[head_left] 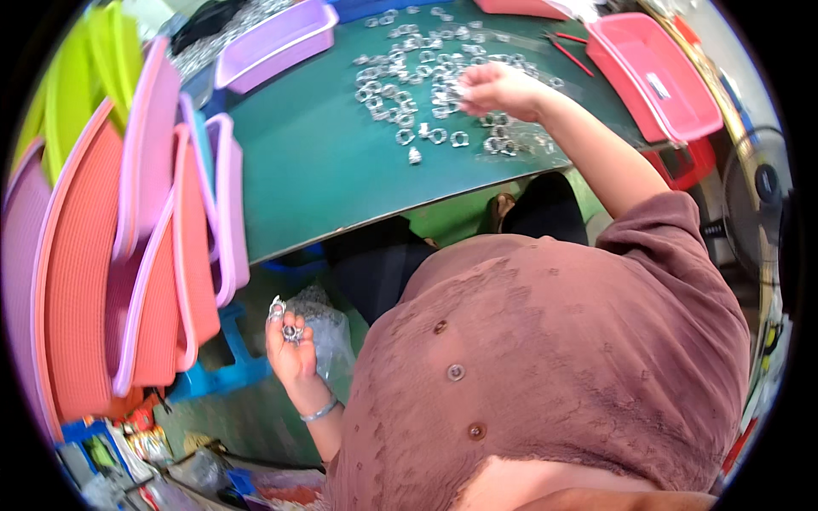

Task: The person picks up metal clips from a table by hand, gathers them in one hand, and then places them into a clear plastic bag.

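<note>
My left hand (294,349) is low, beside the near-left side of the table, with its palm up. Its curled fingers hold small silver metal rings (292,333), one of them sticking up at the fingertips. Out over the table reaches my right hand (496,90), its fingers pinched together above the scattered silver rings (400,106). Whatever lies between those fingertips is too small and blurred to name. A small silver piece (415,156) lies apart from the others, closer to the table's front edge.
The green table (315,187) bears a lilac tray (277,47) at far left and a pink tray (660,81) at right. Red-handled pliers (573,53) lie near the pink tray. Stacked coloured trays (85,272) stand at left. A clear plastic bag (332,336) hangs below the table.
</note>
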A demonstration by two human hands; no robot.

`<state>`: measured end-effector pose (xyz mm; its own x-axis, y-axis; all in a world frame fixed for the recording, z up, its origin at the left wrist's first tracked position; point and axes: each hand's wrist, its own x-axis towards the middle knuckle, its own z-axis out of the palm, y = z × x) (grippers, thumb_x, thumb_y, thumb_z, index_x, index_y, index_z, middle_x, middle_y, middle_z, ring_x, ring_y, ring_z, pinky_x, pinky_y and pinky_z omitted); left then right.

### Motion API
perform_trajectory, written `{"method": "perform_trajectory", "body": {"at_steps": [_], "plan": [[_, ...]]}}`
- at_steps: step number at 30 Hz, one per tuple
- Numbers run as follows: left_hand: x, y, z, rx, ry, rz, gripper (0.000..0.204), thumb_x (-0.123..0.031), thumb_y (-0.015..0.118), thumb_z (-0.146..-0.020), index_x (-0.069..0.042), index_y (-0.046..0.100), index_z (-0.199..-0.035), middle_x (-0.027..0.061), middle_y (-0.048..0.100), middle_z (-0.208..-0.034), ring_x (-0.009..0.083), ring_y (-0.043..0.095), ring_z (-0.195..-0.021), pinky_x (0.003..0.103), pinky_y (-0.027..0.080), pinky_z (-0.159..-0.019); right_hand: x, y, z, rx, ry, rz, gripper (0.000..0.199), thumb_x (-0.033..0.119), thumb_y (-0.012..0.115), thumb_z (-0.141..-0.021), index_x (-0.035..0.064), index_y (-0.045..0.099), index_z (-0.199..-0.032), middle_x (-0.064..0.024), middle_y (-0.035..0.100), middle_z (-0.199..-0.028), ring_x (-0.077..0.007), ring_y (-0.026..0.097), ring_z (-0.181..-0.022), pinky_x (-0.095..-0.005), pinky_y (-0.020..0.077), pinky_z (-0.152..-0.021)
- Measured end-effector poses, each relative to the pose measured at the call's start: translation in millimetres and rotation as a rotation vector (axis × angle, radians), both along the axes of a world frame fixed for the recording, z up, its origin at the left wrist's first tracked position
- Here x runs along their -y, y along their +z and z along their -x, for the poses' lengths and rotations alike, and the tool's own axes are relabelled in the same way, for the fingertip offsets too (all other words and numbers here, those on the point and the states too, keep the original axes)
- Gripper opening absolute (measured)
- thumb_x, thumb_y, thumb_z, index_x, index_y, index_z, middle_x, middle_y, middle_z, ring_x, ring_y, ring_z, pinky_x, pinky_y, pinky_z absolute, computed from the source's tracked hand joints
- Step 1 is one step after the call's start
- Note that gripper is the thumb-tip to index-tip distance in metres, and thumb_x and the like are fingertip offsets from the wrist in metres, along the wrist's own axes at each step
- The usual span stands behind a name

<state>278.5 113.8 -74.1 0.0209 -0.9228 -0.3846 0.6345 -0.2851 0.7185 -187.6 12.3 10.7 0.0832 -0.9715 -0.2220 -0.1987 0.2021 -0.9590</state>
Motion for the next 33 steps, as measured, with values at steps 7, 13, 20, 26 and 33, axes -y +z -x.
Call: {"method": "perform_trajectory", "body": {"at_steps": [7, 13, 20, 26, 33], "plan": [[-13.1, -7.6, -37.4, 0.06, 0.168, 0.074, 0.023, -0.019, 0.057, -0.081, -0.004, 0.053, -0.098, 0.0019, 0.051, -0.069, 0.0137, 0.048, -0.063, 0.025, 0.037, -0.05, -6.2, -15.4, -11.7, -1.111, 0.078, 0.513, 0.019, 0.015, 0.059, -0.068, 0.002, 0.05, -0.079, -0.0163, 0.054, -0.071, -0.0335, 0.053, -0.068, -0.0405, 0.0411, -0.06], [-10.9, -3.2, -80.2, 0.125, 0.381, 0.114, 0.019, -0.015, 0.056, -0.081, -0.004, 0.052, -0.096, 0.0025, 0.052, -0.068, 0.0127, 0.051, -0.058, 0.024, 0.04, -0.046, -35.7, -9.5, -40.5, -0.979, 0.106, 0.658, 0.011, 0.006, 0.055, -0.074, 0.0001, 0.051, -0.083, -0.0131, 0.049, -0.07, -0.0266, 0.05, -0.064, -0.0332, 0.0406, -0.061], [30.5, -12.9, -154.6, 0.312, 0.563, 0.234, 0.013, -0.015, 0.053, -0.081, -0.006, 0.052, -0.09, -0.0005, 0.053, -0.065, 0.0075, 0.05, -0.054, 0.02, 0.04, -0.043, -70.2, -20.7, -127.4, -1.172, 0.628, 0.93, 0.061, 0.009, 0.069, -0.062, 0.0009, 0.042, -0.116, -0.0196, 0.042, -0.118, -0.0387, 0.04, -0.107, -0.0445, 0.0329, -0.091], [111.9, -20.2, -211.9, 0.784, 0.766, 0.298, 0.019, -0.017, 0.059, -0.075, 0.0, 0.059, -0.085, 0.0055, 0.06, -0.067, 0.0139, 0.056, -0.058, 0.027, 0.045, -0.055, -54.5, -46.0, -153.8, -1.495, 0.685, 0.889, 0.069, -0.005, 0.056, -0.06, -0.0043, 0.029, -0.123, -0.0241, 0.03, -0.127, -0.0428, 0.031, -0.116, -0.049, 0.0262, -0.098], [164.4, 2.8, -237.0, 1.231, 0.66, 0.215, 0.024, -0.024, 0.057, -0.074, -0.009, 0.062, -0.091, 0.0103, 0.063, -0.076, 0.0241, 0.061, -0.071, 0.033, 0.047, -0.065, -49.8, -59.7, -144.1, -1.481, 0.694, 0.899, 0.069, -0.013, 0.042, -0.06, -0.0063, 0.023, -0.127, -0.0276, 0.026, -0.129, -0.0459, 0.029, -0.116, -0.0513, 0.0242, -0.098]]}}
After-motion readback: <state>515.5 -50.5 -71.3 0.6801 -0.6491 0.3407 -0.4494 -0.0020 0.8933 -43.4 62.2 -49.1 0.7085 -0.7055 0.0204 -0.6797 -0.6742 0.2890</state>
